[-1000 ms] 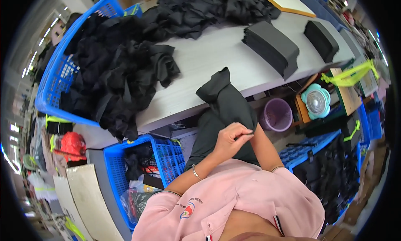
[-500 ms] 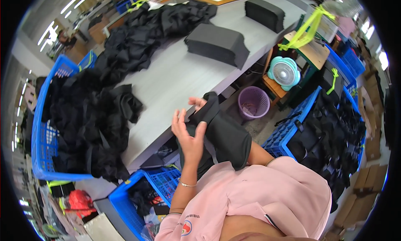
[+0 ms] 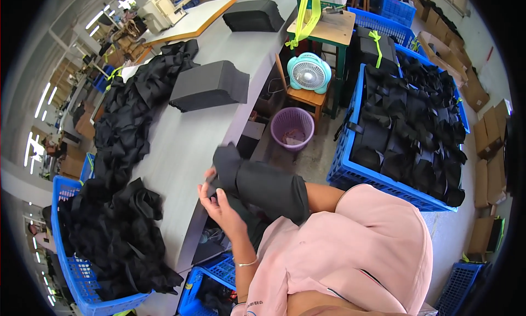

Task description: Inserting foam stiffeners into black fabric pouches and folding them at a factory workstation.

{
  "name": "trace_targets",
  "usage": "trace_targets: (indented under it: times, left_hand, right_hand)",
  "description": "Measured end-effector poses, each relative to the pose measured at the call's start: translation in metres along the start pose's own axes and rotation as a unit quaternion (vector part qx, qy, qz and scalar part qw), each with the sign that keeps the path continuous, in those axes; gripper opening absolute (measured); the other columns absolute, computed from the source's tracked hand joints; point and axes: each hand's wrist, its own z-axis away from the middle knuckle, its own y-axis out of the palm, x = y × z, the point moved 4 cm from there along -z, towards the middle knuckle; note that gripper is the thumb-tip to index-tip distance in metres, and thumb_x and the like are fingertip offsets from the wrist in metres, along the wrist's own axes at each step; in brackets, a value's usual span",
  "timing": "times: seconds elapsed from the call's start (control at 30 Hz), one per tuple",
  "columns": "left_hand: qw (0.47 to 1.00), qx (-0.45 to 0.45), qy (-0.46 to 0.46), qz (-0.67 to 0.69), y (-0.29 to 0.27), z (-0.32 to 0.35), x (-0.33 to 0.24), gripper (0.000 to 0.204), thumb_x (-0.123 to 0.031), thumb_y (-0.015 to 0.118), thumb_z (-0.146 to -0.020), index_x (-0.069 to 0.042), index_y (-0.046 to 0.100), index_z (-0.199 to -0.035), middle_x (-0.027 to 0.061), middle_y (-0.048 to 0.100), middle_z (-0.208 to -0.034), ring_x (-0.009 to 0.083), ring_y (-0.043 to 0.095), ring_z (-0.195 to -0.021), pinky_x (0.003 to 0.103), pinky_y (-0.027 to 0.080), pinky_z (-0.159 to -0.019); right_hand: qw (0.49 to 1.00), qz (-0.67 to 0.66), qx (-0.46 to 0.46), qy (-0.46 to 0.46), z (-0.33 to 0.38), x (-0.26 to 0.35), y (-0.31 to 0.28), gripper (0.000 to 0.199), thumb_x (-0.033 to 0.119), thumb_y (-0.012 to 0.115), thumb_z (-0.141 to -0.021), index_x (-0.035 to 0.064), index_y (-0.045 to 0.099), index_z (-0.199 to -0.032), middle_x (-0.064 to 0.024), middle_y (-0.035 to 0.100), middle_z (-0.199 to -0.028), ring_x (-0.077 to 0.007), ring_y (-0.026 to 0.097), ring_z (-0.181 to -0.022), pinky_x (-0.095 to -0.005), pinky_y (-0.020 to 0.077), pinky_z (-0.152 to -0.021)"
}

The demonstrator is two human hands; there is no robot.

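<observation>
A black fabric piece (image 3: pixel 271 190), tube-like with a folded end, lies over my right forearm and reaches toward the table edge. My left hand (image 3: pixel 223 212) is at its far left end, thumb and fingers bent around a dark edge of the cloth. Only a bit of my right hand (image 3: pixel 209 173) shows as fingertips beside that end; the fabric hides the rest. Both hands are just off the edge of the long grey table (image 3: pixel 175 143).
Two stacks of black cut pieces (image 3: pixel 205 86) (image 3: pixel 253 16) and a heap of black fabric (image 3: pixel 123 113) are on the table. Blue crates (image 3: pixel 342 171) (image 3: pixel 76 286) stand either side. A purple basket (image 3: pixel 293 124) and a turquoise fan (image 3: pixel 309 72) on a wooden stool are ahead.
The view has swung to the right. My left hand was spread apart near the fabric; its fingers now close at the fabric's end. The cloth's folded end has tipped over to the left.
</observation>
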Motion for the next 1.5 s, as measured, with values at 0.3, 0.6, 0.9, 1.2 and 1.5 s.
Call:
trace_targets:
  times: [0.3, 0.6, 0.9, 1.2, 1.5]
  left_hand:
    - [0.92, 0.152, 0.307, -0.19, 0.042, 0.075, -0.017, 0.019, -0.005, 0.079, -0.077, -0.008, 0.072, -0.095, 0.0114, 0.066, -0.118, 0.0313, 0.061, -0.109, 0.038, 0.049, -0.094]
    - [0.993, -0.101, 0.061, -0.018, -0.036, -0.02, 0.025, 0.017, -0.014, 0.061, -0.099, 0.002, 0.064, -0.092, 0.0001, 0.062, -0.081, 0.0069, 0.054, -0.074, 0.023, 0.046, -0.069]
    - [0.977, -0.201, 0.011, 0.063, -0.138, -0.139, 0.079, 0.033, -0.024, 0.063, -0.099, -0.002, 0.059, -0.074, -0.0072, 0.046, -0.068, 0.0031, 0.038, -0.067, 0.024, 0.033, -0.057]
    - [0.984, -0.136, 0.005, -0.114, -0.103, -0.101, 0.031, 0.026, -0.022, 0.065, -0.097, 0.001, 0.067, -0.087, 0.0047, 0.062, -0.069, 0.0096, 0.055, -0.069, 0.029, 0.046, -0.063]
    - [0.982, -0.1, 0.087, -0.133, -0.085, -0.065, 0.019, 0.004, -0.006, 0.076, -0.084, -0.002, 0.075, -0.085, 0.0059, 0.068, -0.074, 0.013, 0.061, -0.065, 0.026, 0.047, -0.061]
  right_hand:
    - [0.994, -0.077, 0.025, 0.077, 0.106, -0.045, -0.066, 0.014, 0.014, 0.067, -0.087, 0.0046, 0.062, -0.096, -0.0064, 0.062, -0.091, -0.0176, 0.056, -0.078, -0.035, 0.0482, -0.071]
    - [0.955, -0.252, -0.062, 0.14, 0.123, 0.032, -0.022, 0.012, 0.005, 0.059, -0.093, 0.0018, 0.063, -0.104, -0.0119, 0.062, -0.103, -0.0201, 0.058, -0.094, -0.033, 0.0489, -0.081]
    - [0.897, -0.306, 0.317, 0.034, 0.173, 0.079, -0.043, 0.022, 0.019, 0.054, -0.102, -0.0008, 0.056, -0.112, -0.0061, 0.056, -0.108, -0.0115, 0.049, -0.099, -0.0279, 0.0403, -0.092]
    - [0.979, -0.153, -0.002, 0.131, 0.11, 0.02, -0.051, 0.07, 0.022, 0.068, -0.093, 0.0009, 0.031, -0.149, -0.0204, 0.029, -0.155, -0.034, 0.043, -0.137, -0.0449, 0.037, -0.11]
    - [0.988, -0.07, 0.02, 0.139, 0.061, 0.014, -0.021, 0.041, -0.006, 0.064, -0.08, -0.006, 0.057, -0.12, -0.0152, 0.061, -0.122, -0.025, 0.064, -0.105, -0.0332, 0.0546, -0.088]
